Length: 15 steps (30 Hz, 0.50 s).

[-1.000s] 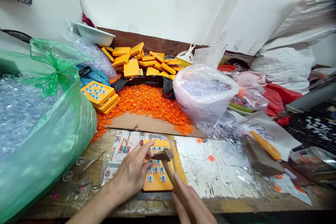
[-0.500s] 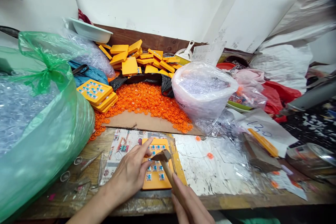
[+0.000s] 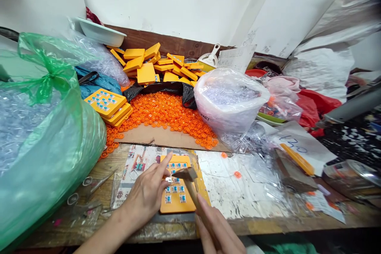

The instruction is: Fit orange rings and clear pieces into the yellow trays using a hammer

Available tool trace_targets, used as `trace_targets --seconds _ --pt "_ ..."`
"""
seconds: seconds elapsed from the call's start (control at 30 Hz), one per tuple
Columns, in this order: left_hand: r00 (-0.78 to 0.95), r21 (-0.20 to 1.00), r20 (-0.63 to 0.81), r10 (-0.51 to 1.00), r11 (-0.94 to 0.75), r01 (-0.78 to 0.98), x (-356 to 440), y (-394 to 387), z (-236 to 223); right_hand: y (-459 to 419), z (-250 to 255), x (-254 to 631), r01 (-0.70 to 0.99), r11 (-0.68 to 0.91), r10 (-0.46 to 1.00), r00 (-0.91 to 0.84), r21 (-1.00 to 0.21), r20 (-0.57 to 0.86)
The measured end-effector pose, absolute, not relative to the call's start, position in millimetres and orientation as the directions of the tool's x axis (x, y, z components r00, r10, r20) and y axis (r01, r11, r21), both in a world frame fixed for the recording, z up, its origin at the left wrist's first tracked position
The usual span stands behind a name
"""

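A yellow plastic panel lies flat on the bench, set with several small clear pieces with blue centres. At its left edge my left hand pinches a small clear plastic piece between thumb and a finger, while the index finger points forward over the panel. My right hand is wrapped around the wooden handle of a hammer. The metal head is over the panel, close to the left fingertips and covering part of the rows. Whether the head touches anything cannot be made out.
A green bag of clear parts bulges at the left. Behind the panel spread orange rings and stacked yellow panels. A white bag of clear pieces stands right of the rings. A metal block and a tin sit farther right.
The hammer head has risen slightly and turned, its handle shifting a little right. A clear piece now shows between my left thumb and finger. The view has shifted slightly.
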<state>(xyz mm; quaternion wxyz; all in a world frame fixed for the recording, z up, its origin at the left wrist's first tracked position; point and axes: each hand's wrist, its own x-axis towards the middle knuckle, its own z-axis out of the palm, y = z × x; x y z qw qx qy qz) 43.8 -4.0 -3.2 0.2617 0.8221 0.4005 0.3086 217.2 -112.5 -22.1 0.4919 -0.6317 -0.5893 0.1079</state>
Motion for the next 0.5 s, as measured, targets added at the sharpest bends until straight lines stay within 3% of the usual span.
trace_targets --seconds 0.13,0.37,0.5 --pt "0.484 0.649 0.324 0.813 -0.563 0.511 45.4 -5.7 -2.2 -109.0 -22.2 219.5 0.739 0.233 0.882 0.114 -0.632 0.458" --pt "0.469 0.596 0.350 0.811 -0.579 0.557 46.9 -5.1 0.3 -109.8 -9.3 226.6 0.774 0.308 0.808 0.095 -0.553 0.582" --pt "0.470 0.590 0.349 0.811 -0.579 0.562 48.0 -9.5 -2.6 -110.4 -18.3 222.8 0.689 0.292 0.893 0.051 -0.663 0.447"
